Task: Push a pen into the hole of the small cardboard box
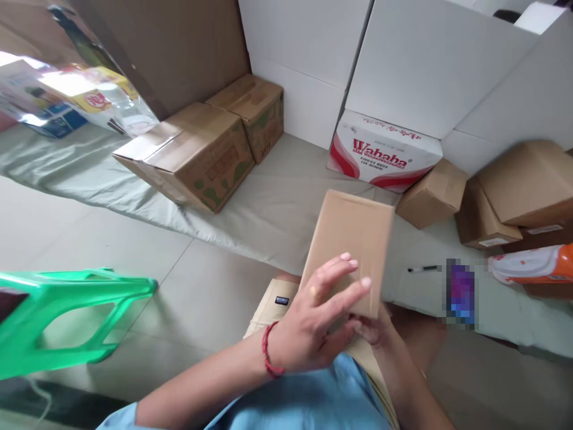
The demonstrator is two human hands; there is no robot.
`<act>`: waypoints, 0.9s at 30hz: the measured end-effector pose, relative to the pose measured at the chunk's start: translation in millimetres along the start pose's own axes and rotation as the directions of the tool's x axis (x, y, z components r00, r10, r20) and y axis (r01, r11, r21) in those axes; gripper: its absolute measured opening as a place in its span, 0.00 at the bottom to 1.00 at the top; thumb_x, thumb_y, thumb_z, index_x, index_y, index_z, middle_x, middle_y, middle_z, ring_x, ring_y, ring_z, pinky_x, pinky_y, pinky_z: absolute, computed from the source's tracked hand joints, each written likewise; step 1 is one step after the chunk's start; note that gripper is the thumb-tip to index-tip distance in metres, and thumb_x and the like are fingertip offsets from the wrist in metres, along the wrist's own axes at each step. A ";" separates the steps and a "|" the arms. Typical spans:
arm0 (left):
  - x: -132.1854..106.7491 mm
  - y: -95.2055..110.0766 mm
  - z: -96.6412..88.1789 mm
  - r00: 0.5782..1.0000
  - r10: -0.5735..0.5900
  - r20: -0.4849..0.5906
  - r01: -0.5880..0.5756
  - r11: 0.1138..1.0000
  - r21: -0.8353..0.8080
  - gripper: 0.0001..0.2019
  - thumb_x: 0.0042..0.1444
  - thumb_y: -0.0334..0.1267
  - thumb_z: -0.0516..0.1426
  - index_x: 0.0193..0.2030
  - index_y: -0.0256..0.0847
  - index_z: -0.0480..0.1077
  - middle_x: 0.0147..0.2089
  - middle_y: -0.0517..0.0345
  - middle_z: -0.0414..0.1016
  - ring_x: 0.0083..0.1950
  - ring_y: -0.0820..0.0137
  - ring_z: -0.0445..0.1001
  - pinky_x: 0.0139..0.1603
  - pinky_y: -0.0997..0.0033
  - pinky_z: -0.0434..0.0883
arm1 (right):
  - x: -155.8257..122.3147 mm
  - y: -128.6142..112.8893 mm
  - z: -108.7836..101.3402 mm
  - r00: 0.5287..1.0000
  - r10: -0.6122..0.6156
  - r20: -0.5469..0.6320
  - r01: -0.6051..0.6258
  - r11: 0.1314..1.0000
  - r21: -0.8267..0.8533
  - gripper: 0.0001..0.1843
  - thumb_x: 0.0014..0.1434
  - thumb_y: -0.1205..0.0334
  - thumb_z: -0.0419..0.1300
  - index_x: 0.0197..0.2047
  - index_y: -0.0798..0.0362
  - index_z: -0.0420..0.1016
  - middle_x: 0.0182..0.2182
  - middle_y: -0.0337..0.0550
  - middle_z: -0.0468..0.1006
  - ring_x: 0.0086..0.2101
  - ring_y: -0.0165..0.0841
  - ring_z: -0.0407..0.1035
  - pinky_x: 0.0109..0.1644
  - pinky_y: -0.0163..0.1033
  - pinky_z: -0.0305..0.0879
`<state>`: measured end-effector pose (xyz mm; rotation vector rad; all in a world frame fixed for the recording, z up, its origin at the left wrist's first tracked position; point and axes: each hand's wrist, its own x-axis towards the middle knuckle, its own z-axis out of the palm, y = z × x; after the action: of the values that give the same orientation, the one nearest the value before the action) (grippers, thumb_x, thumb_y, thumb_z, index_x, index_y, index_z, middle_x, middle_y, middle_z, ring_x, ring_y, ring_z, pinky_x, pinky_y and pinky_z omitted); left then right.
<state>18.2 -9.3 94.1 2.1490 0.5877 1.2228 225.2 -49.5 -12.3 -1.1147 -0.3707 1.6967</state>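
In front of the bench [290, 185], the box [353, 230] is slanting above the person's lap. The right hand [376, 329], partly hidden, is grasping its lower end; the left hand [316, 316] is lying over the near face with fingers parted, and whether the fingertips are pressing is remaining unclear from here. The right hand is probably bearing most of the weight: were that grasp loosening, the box could be sliding floorward, and a careless forward swing could be bumping it into the Wahaha carton [380, 156].
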 end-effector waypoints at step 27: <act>-57.1 -40.0 -14.8 0.430 -0.880 -0.200 0.753 0.472 -0.458 0.40 0.59 0.62 0.65 0.71 0.44 0.63 0.56 0.47 0.80 0.50 0.56 0.84 0.48 0.59 0.81 | -20.4 24.9 12.9 0.958 -0.246 -0.145 0.134 0.836 -0.532 0.36 0.63 0.27 0.63 0.56 0.48 0.84 0.30 0.44 0.81 0.32 0.39 0.75 0.32 0.39 0.72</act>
<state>-25.6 -12.0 37.9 1.0007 1.3562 1.0431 201.1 -74.5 -12.8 -1.5751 -0.8134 1.3130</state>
